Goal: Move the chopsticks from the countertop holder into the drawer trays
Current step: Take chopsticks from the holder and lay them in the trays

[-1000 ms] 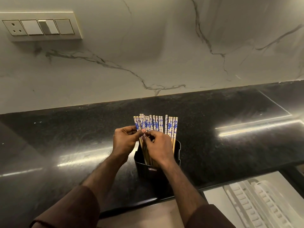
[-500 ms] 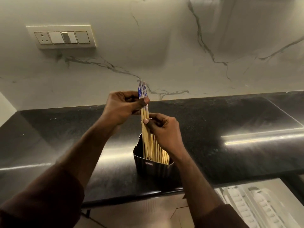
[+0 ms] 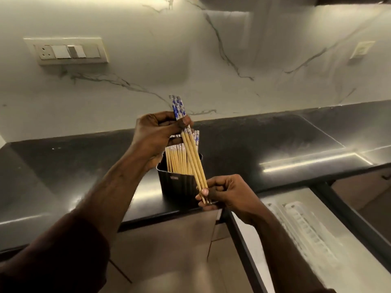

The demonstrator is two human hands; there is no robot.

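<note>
Polished black stone countertop (image 3: 243, 142) across the middle of the frame, speckled and glossy, streaked with bright light reflections at right. Behind it, pale marble-look backsplash (image 3: 190, 60) with thin grey veins; cream switch plate with a socket (image 3: 66, 51) at upper left, small square cream outlet (image 3: 361, 49) at upper right. At centre, black ribbed plastic holder (image 3: 179, 182) upright near the counter's front edge, packed with slim bamboo chopsticks (image 3: 176, 159), blue-and-white patterned at their tops. In front of the holder, small lifted bundle of the same bamboo chopsticks (image 3: 193, 159), slanting from upper left to lower right, clear of the holder. Left hand (image 3: 156, 134) clamped around the bundle's patterned top; right hand (image 3: 228, 193) pinching its bare tapered tips at the counter's edge. At lower right, open drawer (image 3: 243, 246) with dark frame, holding white ridged plastic trays (image 3: 306, 229), blurred. Wood-toned cabinet fronts (image 3: 169, 240) below the counter.
</note>
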